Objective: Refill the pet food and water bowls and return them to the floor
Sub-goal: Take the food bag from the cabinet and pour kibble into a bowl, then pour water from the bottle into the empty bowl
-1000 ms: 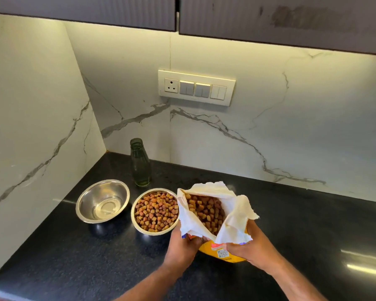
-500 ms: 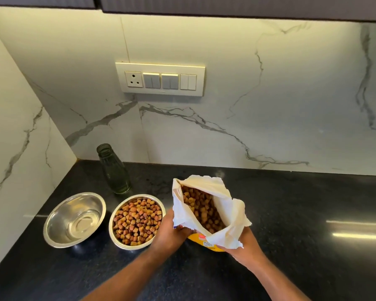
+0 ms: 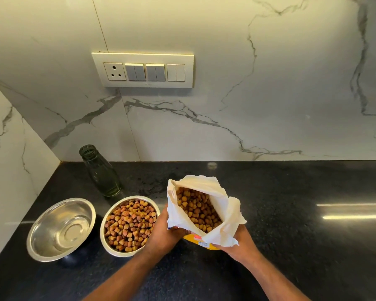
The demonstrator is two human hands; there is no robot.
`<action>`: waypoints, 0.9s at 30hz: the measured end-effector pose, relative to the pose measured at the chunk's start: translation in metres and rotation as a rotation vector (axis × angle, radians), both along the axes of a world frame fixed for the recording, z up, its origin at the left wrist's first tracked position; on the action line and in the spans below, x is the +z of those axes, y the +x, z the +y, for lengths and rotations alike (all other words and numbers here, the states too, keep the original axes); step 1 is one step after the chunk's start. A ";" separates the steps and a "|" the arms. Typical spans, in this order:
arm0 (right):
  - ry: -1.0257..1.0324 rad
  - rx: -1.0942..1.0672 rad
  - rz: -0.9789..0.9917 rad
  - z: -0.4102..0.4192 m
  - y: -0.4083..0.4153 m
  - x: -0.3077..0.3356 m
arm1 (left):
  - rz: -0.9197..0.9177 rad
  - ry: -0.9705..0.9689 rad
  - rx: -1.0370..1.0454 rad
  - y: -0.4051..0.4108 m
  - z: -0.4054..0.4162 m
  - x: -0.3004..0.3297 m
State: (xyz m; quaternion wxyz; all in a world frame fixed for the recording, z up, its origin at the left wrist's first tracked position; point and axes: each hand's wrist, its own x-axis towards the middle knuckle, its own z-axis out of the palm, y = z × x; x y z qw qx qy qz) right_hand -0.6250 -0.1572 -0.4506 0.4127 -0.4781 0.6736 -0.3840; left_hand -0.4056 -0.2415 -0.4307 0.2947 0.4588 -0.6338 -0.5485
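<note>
An open pet food bag, white inside and yellow outside, stands upright on the black counter with brown kibble showing in its mouth. My left hand grips its left side and my right hand grips its lower right side. Left of the bag sits a steel bowl heaped with kibble. Further left is a second steel bowl holding a little water. A green glass bottle, uncapped, stands behind the two bowls.
A marble wall with a switch panel rises behind the counter, and another marble wall closes the left side. The black counter stretches to the right of the bag.
The view has tilted down and shifted right. Both hands kept hold of the bag, which has stayed upright beside the filled bowl.
</note>
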 end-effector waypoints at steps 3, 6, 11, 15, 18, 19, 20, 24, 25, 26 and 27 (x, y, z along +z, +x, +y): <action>0.019 -0.024 0.014 0.000 0.002 0.002 | -0.018 0.001 -0.008 0.002 -0.002 -0.006; 0.029 -0.041 0.007 0.002 0.004 0.004 | -0.033 0.012 -0.003 0.004 -0.002 -0.008; 0.020 -0.043 -0.010 0.008 0.006 0.010 | -0.007 0.009 -0.030 0.008 -0.002 -0.004; 0.018 -0.075 -0.012 0.017 0.009 0.019 | 0.022 -0.013 -0.066 0.014 -0.001 -0.001; -0.013 -0.094 -0.008 0.027 0.012 0.029 | 0.019 -0.039 -0.084 0.020 0.001 0.003; -0.026 -0.100 -0.006 0.030 0.012 0.032 | 0.012 -0.049 -0.085 0.022 0.002 0.005; -0.038 -0.107 -0.011 0.033 0.012 0.035 | 0.008 -0.056 -0.086 0.023 0.002 0.006; -0.121 -0.091 -0.029 0.043 0.016 0.048 | 0.042 -0.061 -0.075 0.034 0.005 0.014; -0.144 -0.087 -0.041 0.044 0.015 0.051 | 0.055 -0.053 -0.071 0.037 0.005 0.015; -0.169 -0.087 -0.050 0.044 0.016 0.056 | 0.061 -0.052 -0.063 0.041 0.005 0.018; -0.197 -0.091 -0.054 0.045 0.017 0.063 | 0.060 -0.059 -0.054 0.045 0.006 0.020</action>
